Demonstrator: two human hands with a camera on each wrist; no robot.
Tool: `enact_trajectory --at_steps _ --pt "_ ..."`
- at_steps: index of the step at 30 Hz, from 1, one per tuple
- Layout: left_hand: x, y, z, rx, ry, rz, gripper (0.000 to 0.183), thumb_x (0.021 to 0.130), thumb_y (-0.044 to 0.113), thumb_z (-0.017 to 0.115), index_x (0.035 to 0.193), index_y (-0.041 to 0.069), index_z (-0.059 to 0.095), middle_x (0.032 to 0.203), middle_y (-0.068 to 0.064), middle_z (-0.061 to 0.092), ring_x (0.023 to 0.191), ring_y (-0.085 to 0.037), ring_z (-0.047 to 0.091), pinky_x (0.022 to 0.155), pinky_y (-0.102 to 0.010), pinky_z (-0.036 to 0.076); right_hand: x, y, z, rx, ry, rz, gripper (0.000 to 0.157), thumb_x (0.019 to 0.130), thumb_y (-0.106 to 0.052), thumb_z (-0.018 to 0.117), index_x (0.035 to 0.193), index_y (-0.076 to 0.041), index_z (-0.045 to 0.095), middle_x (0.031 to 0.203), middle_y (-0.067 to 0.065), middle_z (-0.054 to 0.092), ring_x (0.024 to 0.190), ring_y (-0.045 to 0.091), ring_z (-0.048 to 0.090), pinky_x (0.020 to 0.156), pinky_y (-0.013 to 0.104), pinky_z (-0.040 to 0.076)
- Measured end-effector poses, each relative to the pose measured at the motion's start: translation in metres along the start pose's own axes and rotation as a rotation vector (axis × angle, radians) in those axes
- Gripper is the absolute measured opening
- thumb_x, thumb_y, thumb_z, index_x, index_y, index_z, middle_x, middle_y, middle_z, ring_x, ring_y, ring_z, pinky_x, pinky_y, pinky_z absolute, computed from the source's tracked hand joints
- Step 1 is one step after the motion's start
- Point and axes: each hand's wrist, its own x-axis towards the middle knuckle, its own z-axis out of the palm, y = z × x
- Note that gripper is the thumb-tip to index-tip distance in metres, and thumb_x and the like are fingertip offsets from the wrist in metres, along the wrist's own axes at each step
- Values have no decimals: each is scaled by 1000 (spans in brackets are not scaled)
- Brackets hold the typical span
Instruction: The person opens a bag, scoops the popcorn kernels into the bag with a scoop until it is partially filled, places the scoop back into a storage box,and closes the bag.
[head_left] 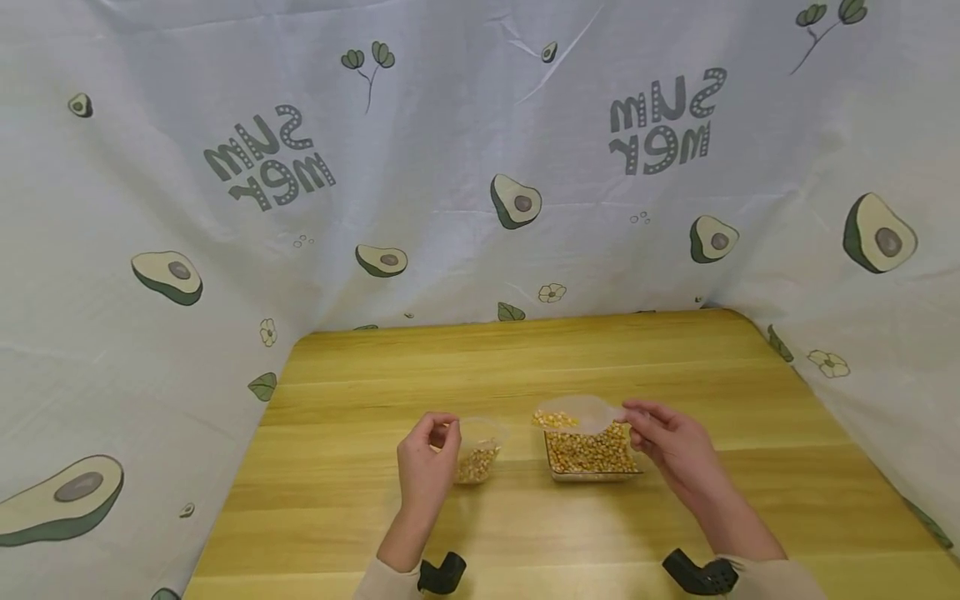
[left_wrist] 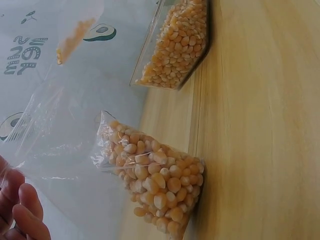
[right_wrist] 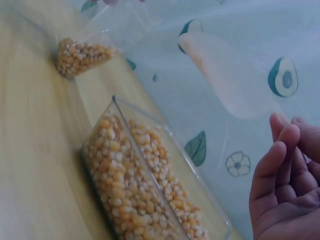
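Observation:
With its fingertips my left hand (head_left: 429, 458) pinches the top edge of a clear plastic bag (left_wrist: 65, 155), whose mouth is spread. Corn kernels (left_wrist: 160, 182) fill the lower part of the bag, which rests on the table. My right hand (head_left: 675, 446) pinches the handle end of a translucent white scoop (head_left: 588, 412). Corn kernels lie toward the scoop's far end, and it hovers above a clear rectangular container (right_wrist: 172, 135) holding many more kernels. The scoop's tip points left toward the bag. In the right wrist view the kernels in the scoop show only faintly through its side.
Both containers of corn stand on a wood-grain table (head_left: 420, 367), the bag left of the rectangular one. A white curtain (head_left: 450, 150) printed with avocados, leaves and lettering surrounds the table at the back and sides. Black wrist devices (head_left: 442, 573) sit on both forearms.

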Motion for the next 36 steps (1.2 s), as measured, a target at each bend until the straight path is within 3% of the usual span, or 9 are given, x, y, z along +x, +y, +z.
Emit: enact_trajectory --at_steps 4,15,22,30,36 --pt "0 -1 1 8 6 11 6 90 8 69 89 12 74 68 1 67 61 -4 57 55 -22 48 4 -8 14 -4 -26 -2 14 101 -17 59 112 -20 68 96 -7 74 74 3 61 67 18 54" --pt "-2 -3 1 -5 4 0 6 89 6 69 89 10 74 67 1 66 60 -3 57 54 -22 48 15 -14 47 -83 -44 15 14 99 -17 63 111 -14 69 94 -6 72 71 4 60 68 20 55" --pt "-1 -2 0 3 13 -3 6 89 8 69 88 10 74 68 1 67 60 -3 57 54 -22 48 26 -17 69 -243 -25 9 32 96 -23 67 119 -1 64 95 -4 73 72 7 58 67 24 54" --pt "-1 -3 -3 5 19 -2 5 89 8 69 89 7 74 68 1 67 60 -3 56 53 -21 47 27 -21 88 -390 -15 -64 28 95 -17 68 117 2 67 91 0 73 70 14 61 66 30 56" --pt "-1 -3 -1 -4 10 0 7 90 8 68 88 11 74 67 2 66 59 -2 55 51 -22 46 23 -30 98 -504 -16 -162 19 94 -18 70 108 -6 72 85 1 69 69 19 60 61 26 54"
